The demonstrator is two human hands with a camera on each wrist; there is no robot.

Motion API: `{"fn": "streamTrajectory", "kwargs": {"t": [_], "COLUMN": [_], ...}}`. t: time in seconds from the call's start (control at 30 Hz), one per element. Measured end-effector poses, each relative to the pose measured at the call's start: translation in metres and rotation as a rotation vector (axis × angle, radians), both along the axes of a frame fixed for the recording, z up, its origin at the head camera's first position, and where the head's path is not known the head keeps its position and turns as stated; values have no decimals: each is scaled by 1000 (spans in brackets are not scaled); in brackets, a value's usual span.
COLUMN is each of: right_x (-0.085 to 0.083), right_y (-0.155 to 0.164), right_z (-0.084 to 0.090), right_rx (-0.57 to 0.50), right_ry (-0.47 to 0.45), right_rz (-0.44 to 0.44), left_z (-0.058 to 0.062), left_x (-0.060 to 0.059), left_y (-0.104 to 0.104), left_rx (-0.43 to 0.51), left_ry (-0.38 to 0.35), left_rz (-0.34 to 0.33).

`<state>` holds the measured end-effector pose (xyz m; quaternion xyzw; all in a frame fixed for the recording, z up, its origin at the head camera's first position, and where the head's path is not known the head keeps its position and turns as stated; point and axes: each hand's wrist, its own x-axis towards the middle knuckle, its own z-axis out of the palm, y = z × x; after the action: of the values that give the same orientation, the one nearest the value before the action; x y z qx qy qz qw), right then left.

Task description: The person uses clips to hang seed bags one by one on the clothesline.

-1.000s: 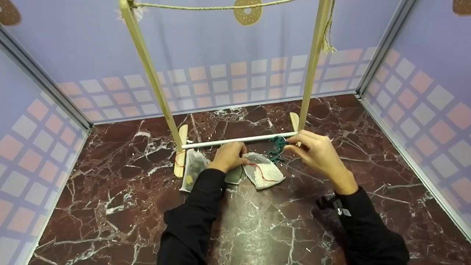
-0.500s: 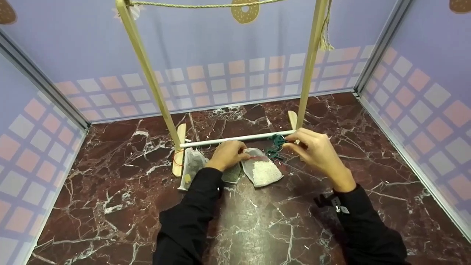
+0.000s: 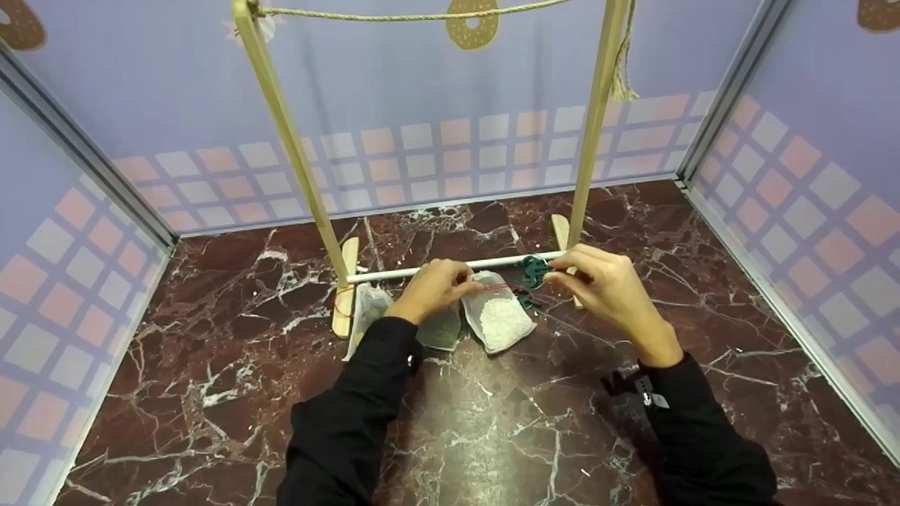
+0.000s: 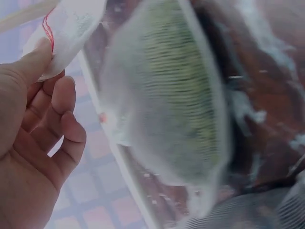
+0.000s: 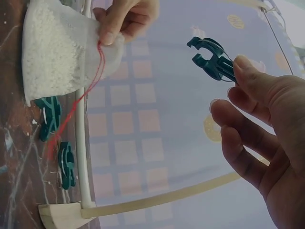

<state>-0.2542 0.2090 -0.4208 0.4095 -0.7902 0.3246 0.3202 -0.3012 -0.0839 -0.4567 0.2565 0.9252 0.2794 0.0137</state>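
Near the middle of the head view, the left hand point(image 3: 434, 287) pinches the top edge of the mesh pouch of white beads point(image 3: 500, 322), thumb and forefinger closed on the fabric where the red drawstring point(image 5: 90, 90) comes out, and holds it up against the white rail point(image 3: 450, 267) that runs low across the wooden rack point(image 3: 295, 147). Just right of it, the right hand point(image 3: 610, 292) pinches a green clothes peg point(image 5: 213, 58) between thumb and fingertip, its jaws parted in the right wrist view and facing the pouch but not yet on it. To clip well, I judge the left hand should keep the pouch's hem folded snug over the rail so the peg bites fabric and rail together, not the loose string; the peg wants to come square to the rail, squeezed fully wide, then released only once seated. Two more green pegs point(image 5: 57, 138) lie on the marble desk point(image 3: 492, 436) at the lower left of the right wrist view, beside the rail. A second pouch with greenish filling point(image 4: 181, 95) lies close by the left hand, and a third pouch point(image 3: 365, 316) sits left of it by the rack's foot; the beads' weight could drag a shallow bite loose.
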Motion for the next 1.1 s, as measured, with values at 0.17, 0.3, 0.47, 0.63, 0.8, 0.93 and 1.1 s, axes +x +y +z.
{"fn": "streamTrajectory", "kwargs": {"t": [0.17, 0.3, 0.47, 0.63, 0.8, 0.93, 1.1], "right_x": [0, 1, 2, 2, -1, -4, -11], "right_y": [3, 6, 11, 17, 15, 15, 16], "right_z": [11, 24, 40, 55, 68, 84, 108], "right_rx": [4, 11, 31, 56, 25, 34, 34], "right_ry": [15, 29, 54, 64, 96, 115, 143], "right_rz": [-1, 13, 3, -28, -28, -36, -75], "left_z": [21, 37, 51, 64, 87, 109, 132], "left_x": [4, 7, 10, 11, 10, 9, 5], "left_y": [2, 1, -2, -1, -5, -2, 9], "left_rx": [115, 183, 272, 296, 316, 413, 473], "left_ry": [-212, -416, -573, -501, -350, -253, -136], "left_rz": [-61, -143, -180, -197, -183, -132, -66]}}
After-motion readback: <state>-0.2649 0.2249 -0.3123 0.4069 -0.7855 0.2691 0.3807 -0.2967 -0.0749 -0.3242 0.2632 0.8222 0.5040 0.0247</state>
